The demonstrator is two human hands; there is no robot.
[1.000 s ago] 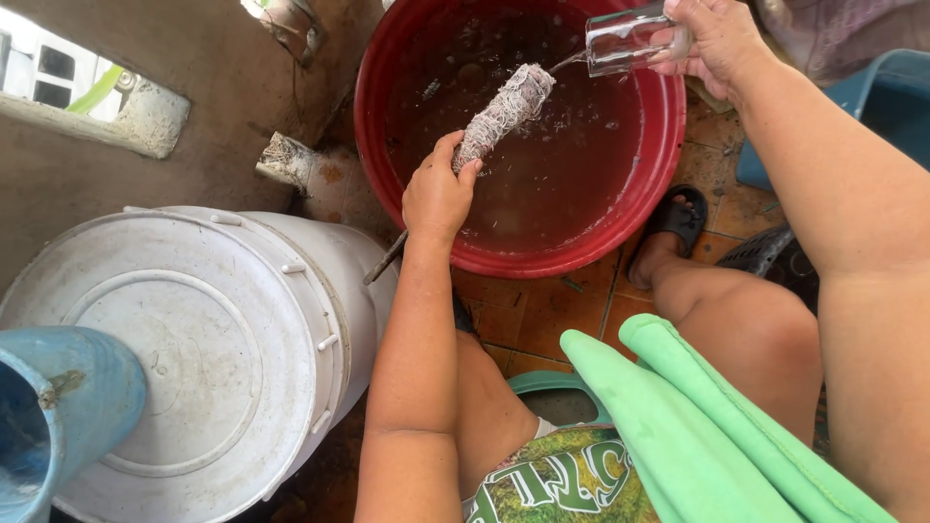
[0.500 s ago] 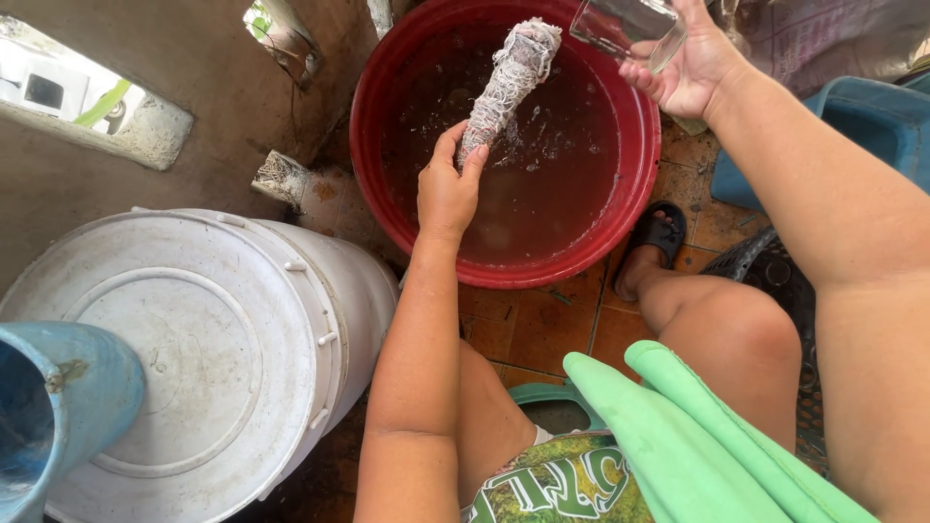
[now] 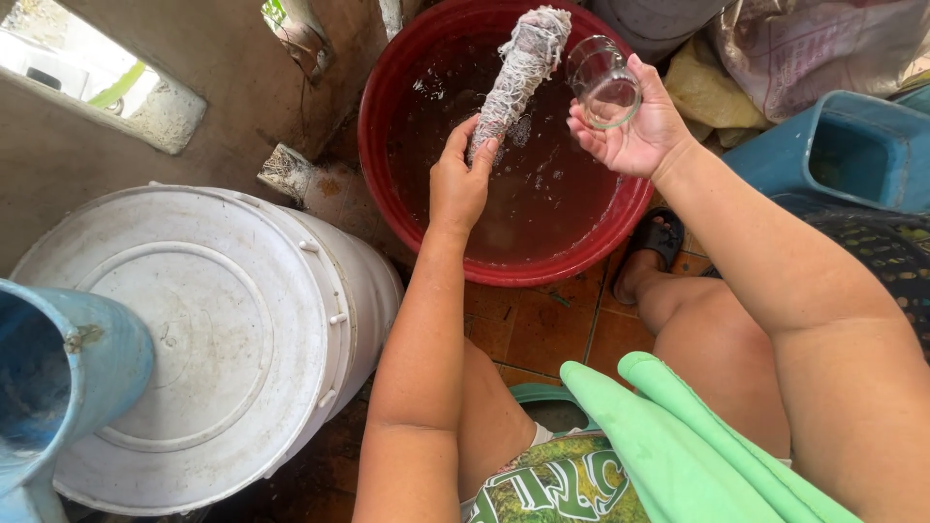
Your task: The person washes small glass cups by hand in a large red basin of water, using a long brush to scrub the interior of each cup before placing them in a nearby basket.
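Over the red basin [image 3: 620, 223], both hands are up and busy: left hand [image 3: 457, 184] grips the lower end of a long scrubber [image 3: 518, 68], a stick wrapped in whitish net, held upright and tilted a little right, its top above the basin's far rim. Right hand [image 3: 635, 131] cradles a clear glass [image 3: 603, 82] in curled fingers, mouth turned toward the camera, just right of the scrubber and not touching it. Step in hand looks like washing the glass: scrubber and glass are lifted clear of the water, brought near each other but not yet joined. Next move, as a guess, calls for lining the scrubber's tip with the glass mouth, which needs the glass tipped toward the left hand and a firm hold, as wet glass may slip. Basin holds dark brownish water with some bubbles and specks; nothing else seen floating. Glass looks empty, maybe wet. Below the left arm sits a big white drum [image 3: 194, 339] with its lid on, contents hidden. At the far left below it, a blue bucket [image 3: 58, 378] shows a grimy inside; cannot tell if it holds water. Right of the right hand, a blue tub [image 3: 843, 155] looks empty as far as seen. A green cloth [image 3: 678, 436] lies on the lap, under the right forearm. Floor is orange tile [image 3: 542, 329].
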